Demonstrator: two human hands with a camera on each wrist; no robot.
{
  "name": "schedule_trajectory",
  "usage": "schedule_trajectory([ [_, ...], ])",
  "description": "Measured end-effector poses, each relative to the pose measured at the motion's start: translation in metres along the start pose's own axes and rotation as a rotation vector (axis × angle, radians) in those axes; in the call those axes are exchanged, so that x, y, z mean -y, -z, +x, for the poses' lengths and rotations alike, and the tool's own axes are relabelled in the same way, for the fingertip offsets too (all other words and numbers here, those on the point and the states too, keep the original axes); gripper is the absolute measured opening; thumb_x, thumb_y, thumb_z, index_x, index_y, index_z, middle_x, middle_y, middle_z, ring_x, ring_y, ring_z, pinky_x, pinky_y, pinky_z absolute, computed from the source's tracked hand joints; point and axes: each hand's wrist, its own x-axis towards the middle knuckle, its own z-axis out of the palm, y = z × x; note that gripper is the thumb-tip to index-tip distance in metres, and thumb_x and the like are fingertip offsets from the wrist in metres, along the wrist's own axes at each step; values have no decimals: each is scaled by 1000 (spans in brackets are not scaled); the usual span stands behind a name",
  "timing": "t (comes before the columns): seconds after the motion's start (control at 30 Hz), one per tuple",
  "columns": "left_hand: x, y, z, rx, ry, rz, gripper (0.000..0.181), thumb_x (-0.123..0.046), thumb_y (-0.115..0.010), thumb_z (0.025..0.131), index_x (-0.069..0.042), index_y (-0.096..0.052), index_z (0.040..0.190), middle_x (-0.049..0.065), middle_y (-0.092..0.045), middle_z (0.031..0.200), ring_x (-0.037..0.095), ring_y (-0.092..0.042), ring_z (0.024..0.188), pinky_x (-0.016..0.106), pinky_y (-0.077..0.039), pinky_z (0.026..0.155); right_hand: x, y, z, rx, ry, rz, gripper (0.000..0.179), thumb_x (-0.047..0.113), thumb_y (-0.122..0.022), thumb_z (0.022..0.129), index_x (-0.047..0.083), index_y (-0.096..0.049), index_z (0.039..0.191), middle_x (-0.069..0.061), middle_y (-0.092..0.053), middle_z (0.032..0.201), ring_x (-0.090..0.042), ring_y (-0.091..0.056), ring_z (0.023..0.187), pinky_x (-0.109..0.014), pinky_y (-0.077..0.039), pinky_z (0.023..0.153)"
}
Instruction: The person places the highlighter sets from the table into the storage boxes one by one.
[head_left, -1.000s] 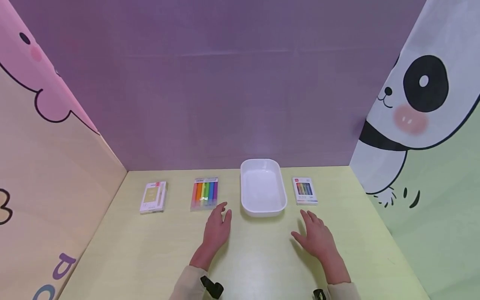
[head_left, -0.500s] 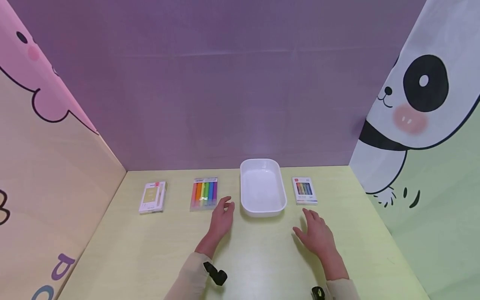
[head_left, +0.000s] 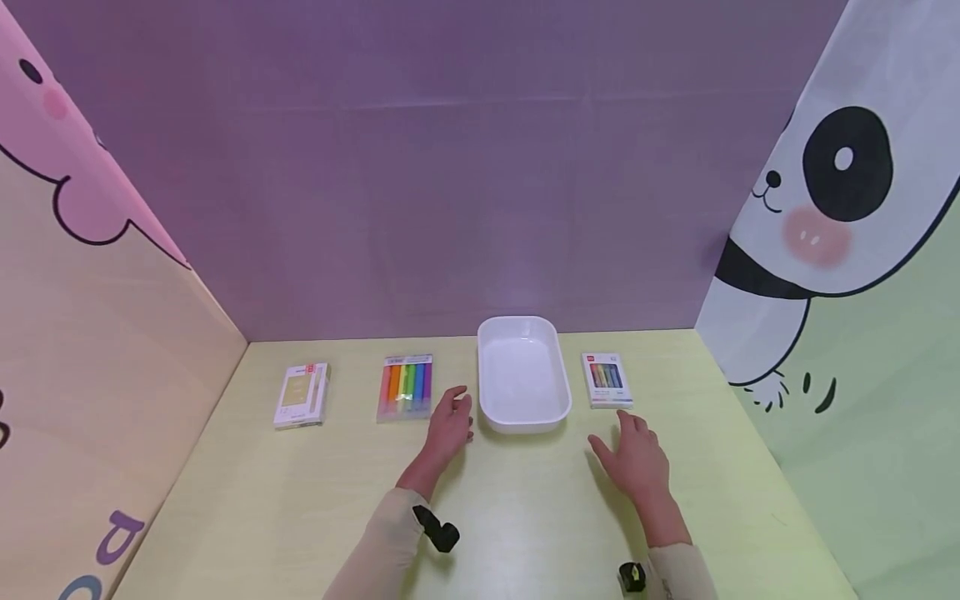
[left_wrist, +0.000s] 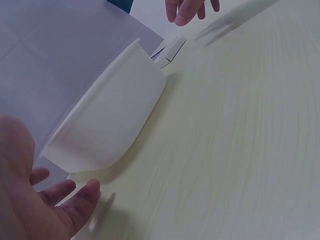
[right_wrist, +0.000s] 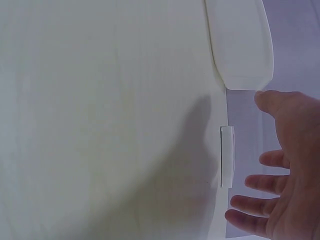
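Note:
A white plastic basin (head_left: 523, 375) stands at the back middle of the table. Close to its left front side is my left hand (head_left: 450, 425), fingers relaxed and holding nothing. The left wrist view shows this hand (left_wrist: 47, 205) beside the basin's wall (left_wrist: 110, 110), palm turned toward it. To the right, my right hand (head_left: 639, 458) hovers in front of a small white box with coloured sticks printed on it (head_left: 607, 381). In the right wrist view, that hand's (right_wrist: 297, 160) fingers are spread and hold nothing.
Left of the basin lies a clear pack of rainbow-coloured pens (head_left: 405, 387). Farther left is a white box with a tan panel (head_left: 302, 396). A purple wall (head_left: 480, 167) rises along the table's (head_left: 525, 517) back edge, with printed panels at both sides.
My left hand has moved forward and right, nearer the basin. My right hand has shifted slightly. The basin, boxes and pen pack stay in place on the table.

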Motion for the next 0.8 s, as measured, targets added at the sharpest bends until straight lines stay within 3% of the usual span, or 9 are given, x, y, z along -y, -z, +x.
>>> schedule_trajectory([
  [0.5,0,-7,12,52,7,-12,47,-30,-43,104,-8,-40,145,14,-55,109,26,-56,80,35,-53,66,-4,-1,15,-1,-102,31,78,48,-63,88,-7,-40,138,-32,-44,133,-50,-47,113,-62,-45,82],
  [0.8,-1,-9,19,60,-42,6,51,-29,-49,102,-12,-37,148,16,-56,116,23,-58,77,29,-50,62,-4,-2,25,-7,-127,36,79,48,-64,86,-6,-39,138,-31,-44,133,-50,-46,113,-61,-44,83],
])
